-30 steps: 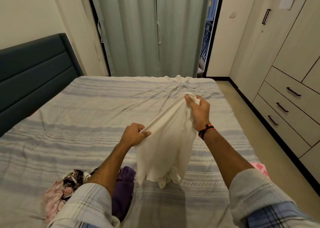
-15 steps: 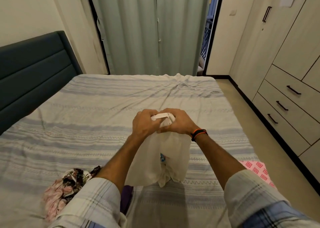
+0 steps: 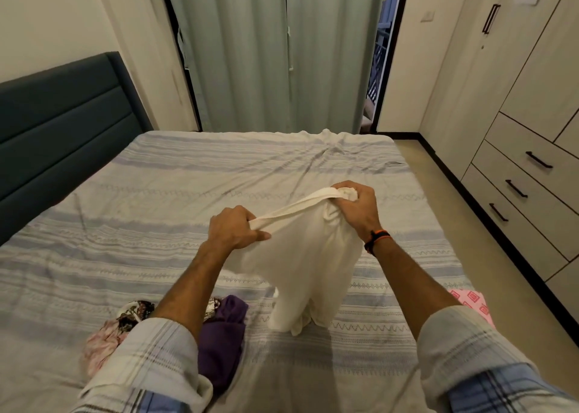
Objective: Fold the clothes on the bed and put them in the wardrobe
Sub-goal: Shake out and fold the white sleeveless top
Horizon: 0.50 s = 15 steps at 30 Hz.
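A cream-white garment (image 3: 305, 265) hangs in the air above the bed (image 3: 156, 199), held up by both hands. Its upper edge is drawn into a taut band running from the left hand (image 3: 233, 229) up and across to the right hand (image 3: 355, 207). The grip of the left hand is closed on the lower end of that band, thumb and curled fingers pinching the cloth. The grip of the right hand is likewise closed, its fingers bunched round a wad of the same cloth at the higher end. Below the band the garment falls in loose folds, and its bottom hem seems to reach the sheet near the front edge of the bed; whether it touches cannot be told.

A dark wristband (image 3: 377, 238) with an orange stripe circles the right wrist. Both forearms emerge from rolled, pale checked sleeves (image 3: 150, 359).

On the bed, just beside the left forearm, lies a crumpled purple garment (image 3: 224, 340). Further left sits a floral pink-and-black garment (image 3: 117, 328), partly hidden by the sleeve. A pink patterned cloth (image 3: 471, 303) shows at the bed's right edge, behind the right arm. The sheet is striped grey and pale blue.

A dark blue headboard (image 3: 62, 124) stands on the left, pale green curtains (image 3: 275, 52) beyond the bed, and a light wood wardrobe (image 3: 517, 99) with black-handled drawers on the right.
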Tool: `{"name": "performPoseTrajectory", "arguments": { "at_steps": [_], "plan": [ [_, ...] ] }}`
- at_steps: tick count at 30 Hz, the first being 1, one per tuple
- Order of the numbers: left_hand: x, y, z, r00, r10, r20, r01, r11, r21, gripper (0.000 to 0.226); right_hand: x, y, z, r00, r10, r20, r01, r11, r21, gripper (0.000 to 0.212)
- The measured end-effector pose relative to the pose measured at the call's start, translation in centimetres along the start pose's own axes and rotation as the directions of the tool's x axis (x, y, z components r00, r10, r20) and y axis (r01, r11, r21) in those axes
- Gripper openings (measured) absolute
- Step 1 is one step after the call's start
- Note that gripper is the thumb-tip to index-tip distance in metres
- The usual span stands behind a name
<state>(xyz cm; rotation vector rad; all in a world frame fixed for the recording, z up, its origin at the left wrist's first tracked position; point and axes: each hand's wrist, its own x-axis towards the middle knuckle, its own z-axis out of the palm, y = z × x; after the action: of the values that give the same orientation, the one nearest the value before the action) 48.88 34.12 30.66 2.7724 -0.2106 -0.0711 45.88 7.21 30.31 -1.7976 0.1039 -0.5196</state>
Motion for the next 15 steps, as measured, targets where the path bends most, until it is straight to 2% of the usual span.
{"name": "performPoseTrajectory", "arguments": {
  "at_steps": [3, 5, 8, 10, 12, 15],
  "plan": [
    [0.3, -1.0, 0.0, 0.996, -0.081, -0.03, 0.08, 0.996, -0.038, 0.039, 0.0, 0.2, -0.4, 0.995, 0.057, -0.084, -0.055, 0.998, 0.023, 0.011],
    [0.4, -1.7, 0.2, 0.988, -0.134, -0.075, 0.109, 0.957, -0.267, 0.031, 0.1, 0.5, -0.8, 0.991, 0.084, -0.105, -0.082, 0.996, 0.026, 0.015],
    [0.2, -1.6, 0.3, 0.965, -0.216, -0.147, 0.089, 0.8, -0.593, 0.013, 0.2, 0.7, -1.2, 0.982, 0.129, -0.137, -0.127, 0.992, 0.025, 0.019],
    [0.0, -1.2, 0.3, 0.942, -0.285, -0.177, 0.072, 0.687, -0.723, 0.016, 0.1, 0.6, -1.1, 0.976, 0.15, -0.16, -0.149, 0.989, 0.02, 0.016],
    [0.1, -1.1, 0.5, 0.914, -0.36, -0.188, 0.068, 0.592, -0.803, 0.019, -0.1, 0.5, -1.0, 0.961, 0.185, -0.208, -0.184, 0.983, 0.024, 0.009],
    [0.2, -0.9, 0.8, 0.877, -0.423, -0.23, 0.06, 0.57, -0.82, 0.017, -0.3, 0.5, -1.0, 0.942, 0.214, -0.258, -0.219, 0.976, 0.012, 0.007]
  ]
}}
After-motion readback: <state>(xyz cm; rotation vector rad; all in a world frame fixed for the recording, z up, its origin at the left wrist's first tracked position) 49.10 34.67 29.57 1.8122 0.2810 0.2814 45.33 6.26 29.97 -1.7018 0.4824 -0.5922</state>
